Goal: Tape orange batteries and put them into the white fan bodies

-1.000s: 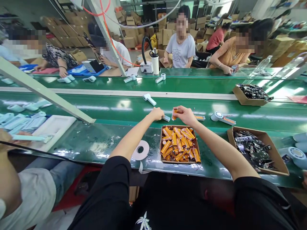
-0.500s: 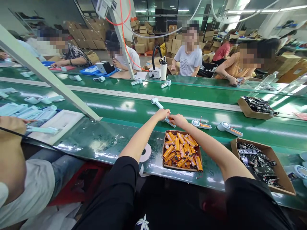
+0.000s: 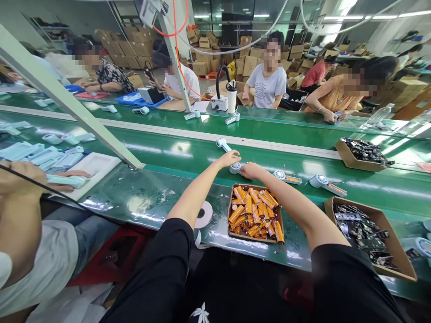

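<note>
My left hand (image 3: 229, 158) is raised over the belt with its fingers apart, holding nothing. Just beyond it lies a pale blue handheld fan casing (image 3: 221, 143), its handle partly behind my fingers. My right hand (image 3: 251, 171) is closed on the handle side of another handheld fan (image 3: 235, 168), whose round head points toward my left hand; the handle is mostly hidden. To the right rest two opened handheld fans, a nearer one (image 3: 279, 175) and a farther one (image 3: 318, 181), each with an orange battery in its handle. A box of orange batteries (image 3: 255, 211) sits below my hands.
Circuit boards fill a cardboard box (image 3: 365, 233) at right and another box (image 3: 365, 152) across the belt. A tape roll (image 3: 204, 214) lies left of the batteries. A slanted metal post (image 3: 81, 103) stands at left, beside a co-worker's arm (image 3: 20, 211). Several people sit opposite.
My left hand has come off the fan and its fingers have spread. The fan's round head now shows between my hands, with my right hand still on it. The view has shifted slightly.
</note>
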The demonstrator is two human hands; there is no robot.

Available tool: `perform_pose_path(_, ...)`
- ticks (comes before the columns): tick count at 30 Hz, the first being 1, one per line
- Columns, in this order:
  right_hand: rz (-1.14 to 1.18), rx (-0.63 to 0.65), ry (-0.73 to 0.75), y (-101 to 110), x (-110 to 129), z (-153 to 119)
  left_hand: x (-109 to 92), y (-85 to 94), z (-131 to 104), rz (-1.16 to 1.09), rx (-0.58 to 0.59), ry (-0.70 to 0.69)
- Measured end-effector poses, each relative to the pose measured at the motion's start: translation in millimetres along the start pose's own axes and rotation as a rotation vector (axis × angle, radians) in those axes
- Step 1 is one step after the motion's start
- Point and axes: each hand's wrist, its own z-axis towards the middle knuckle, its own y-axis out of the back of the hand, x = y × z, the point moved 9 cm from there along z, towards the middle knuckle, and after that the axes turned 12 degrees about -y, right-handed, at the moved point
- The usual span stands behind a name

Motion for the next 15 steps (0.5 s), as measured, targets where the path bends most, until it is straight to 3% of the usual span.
perform_pose_path(5,0.086,-0.121,-0.084,17,-55,-41,31,31.4,-9,0.159,-0.084,0.012)
perform_pose_path(8,0.18,-0.267,-0.18,30,-93,-99,22,37.4,9,0.239,-0.067,-0.07)
perform_pose_path(10,0.275,-0.423,-0.268,32,-117,-155,9,40.5,31,0.275,-0.051,-0.119)
perform_pose_path(12,0.465,-0.619,-0.335,19,-138,-222,-7,45.0,50,0.299,-0.038,-0.165)
perform_pose_path(15,0.753,-0.78,-0.378,-39,-156,-317,-19,49.7,53,0.319,-0.02,-0.222)
